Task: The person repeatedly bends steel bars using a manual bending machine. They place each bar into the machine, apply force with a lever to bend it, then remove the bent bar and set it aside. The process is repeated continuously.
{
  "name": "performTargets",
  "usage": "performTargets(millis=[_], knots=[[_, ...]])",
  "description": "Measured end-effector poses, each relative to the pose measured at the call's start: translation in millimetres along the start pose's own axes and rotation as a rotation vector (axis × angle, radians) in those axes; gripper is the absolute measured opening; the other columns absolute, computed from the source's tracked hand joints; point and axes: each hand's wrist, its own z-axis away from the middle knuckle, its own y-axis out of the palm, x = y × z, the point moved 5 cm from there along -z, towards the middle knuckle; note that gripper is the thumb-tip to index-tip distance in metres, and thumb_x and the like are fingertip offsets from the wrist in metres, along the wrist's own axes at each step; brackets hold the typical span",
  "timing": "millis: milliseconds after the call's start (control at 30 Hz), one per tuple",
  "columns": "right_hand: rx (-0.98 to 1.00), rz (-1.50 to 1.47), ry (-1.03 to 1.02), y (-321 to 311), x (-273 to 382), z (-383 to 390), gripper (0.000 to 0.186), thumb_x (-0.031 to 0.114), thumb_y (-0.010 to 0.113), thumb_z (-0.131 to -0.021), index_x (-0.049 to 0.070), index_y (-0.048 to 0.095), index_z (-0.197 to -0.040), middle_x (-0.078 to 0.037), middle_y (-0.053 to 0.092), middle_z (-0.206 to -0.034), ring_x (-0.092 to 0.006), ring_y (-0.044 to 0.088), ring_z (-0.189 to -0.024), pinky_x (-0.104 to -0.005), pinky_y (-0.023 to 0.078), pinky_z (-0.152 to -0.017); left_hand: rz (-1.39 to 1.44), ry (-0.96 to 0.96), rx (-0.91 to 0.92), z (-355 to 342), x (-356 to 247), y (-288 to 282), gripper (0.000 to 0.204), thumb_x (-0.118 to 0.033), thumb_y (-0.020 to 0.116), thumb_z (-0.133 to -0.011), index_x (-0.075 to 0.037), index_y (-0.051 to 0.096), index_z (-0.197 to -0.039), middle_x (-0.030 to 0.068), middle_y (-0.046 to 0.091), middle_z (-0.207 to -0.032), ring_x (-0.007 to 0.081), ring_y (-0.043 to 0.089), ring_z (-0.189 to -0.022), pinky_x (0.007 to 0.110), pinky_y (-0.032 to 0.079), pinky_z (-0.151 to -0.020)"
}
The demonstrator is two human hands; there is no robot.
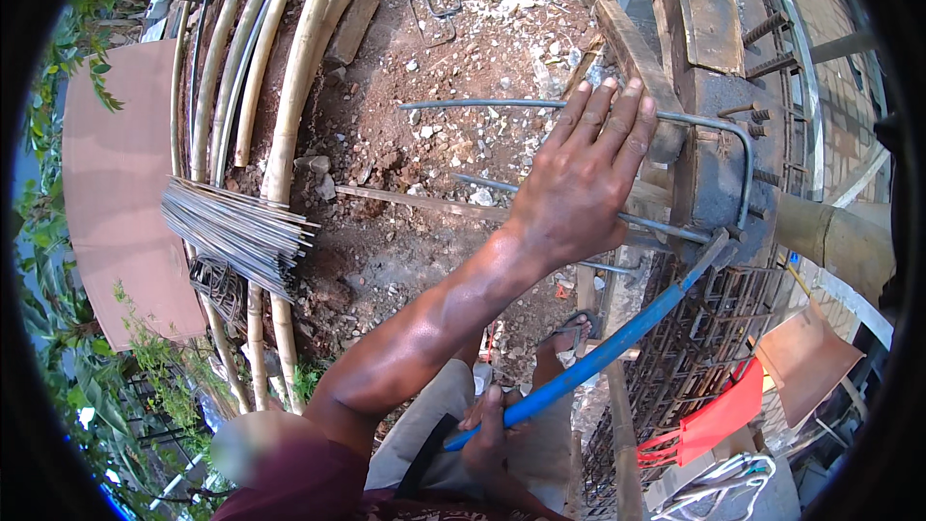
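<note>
My left hand (588, 169) lies flat, fingers stretched out, across a thin steel rod (709, 120). The rod is bent into a long U, and its two arms pass beneath or beside the hand. At the bend, the rod rests on a dark bending block (714, 169) fitted with several short ribbed steel pins. My right hand (489, 432), low in the picture, is wrapped around the lower part of a blue-handled rebar bending bar (598, 357). The bar's metal head (712, 249) meets the rod at the block's near corner. The palm's contact with the rod is hidden.
Bamboo poles (287, 125) lie along the left, with a bundle of straight steel rods (231, 227) across them. A brown sheet (121, 193) is further left. Rebar cages (666, 376) and a red bag (719, 415) occupy the right. Rubble covers the ground around my foot (569, 328).
</note>
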Motion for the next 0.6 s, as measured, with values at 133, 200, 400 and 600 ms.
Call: performTargets(millis=[133, 200, 400, 600], knots=[[0.055, -0.041, -0.017, -3, 13, -1, 0.035, 0.021, 0.064, -0.109, 0.010, 0.050, -0.079, 0.000, 0.050, -0.055, -0.0098, 0.049, -0.045, -0.0283, 0.042, -0.046, -0.050, -0.016, 0.009, 1, -11, -6, 0.102, -0.009, 0.079, -0.070, 0.008, 0.037, -0.162, 0.0315, 0.039, -0.166, 0.0482, 0.037, -0.155, 0.056, 0.025, -0.133], [0.019, 0.009, -0.026, -17, 18, -5, 0.041, 0.021, 0.069, -0.106, 0.012, 0.052, -0.071, 0.001, 0.053, -0.055, -0.0083, 0.049, -0.043, -0.0280, 0.039, -0.043, -0.102, -0.065, 0.046, 3, -17, -6, 0.101, -0.008, 0.082, -0.072, 0.007, 0.037, -0.162, 0.0321, 0.035, -0.167, 0.0509, 0.035, -0.155, 0.056, 0.026, -0.132], [0.043, 0.169, -0.037, -68, 40, 17, 0.035, 0.022, 0.084, -0.096, 0.011, 0.058, -0.075, 0.004, 0.054, -0.059, -0.0051, 0.051, -0.052, -0.0278, 0.039, -0.048, 0.165, -0.215, -0.003, 38, -45, -34, 0.025, -0.014, 0.081, -0.090, -0.009, 0.079, -0.114, 0.0148, 0.068, -0.116, 0.0324, 0.067, -0.107, 0.046, 0.056, -0.090], [0.034, 0.610, -0.413, -140, 138, 64, 0.037, 0.014, 0.088, -0.090, 0.002, 0.061, -0.067, 0.000, 0.052, -0.058, -0.0063, 0.046, -0.056, -0.0335, 0.038, -0.051, 0.893, -0.703, -0.219, 63, -61, -67, 0.024, -0.025, 0.074, -0.105, -0.002, 0.078, -0.109, -0.0025, 0.059, -0.071, 0.0078, 0.047, -0.058, 0.028, 0.035, -0.051]])
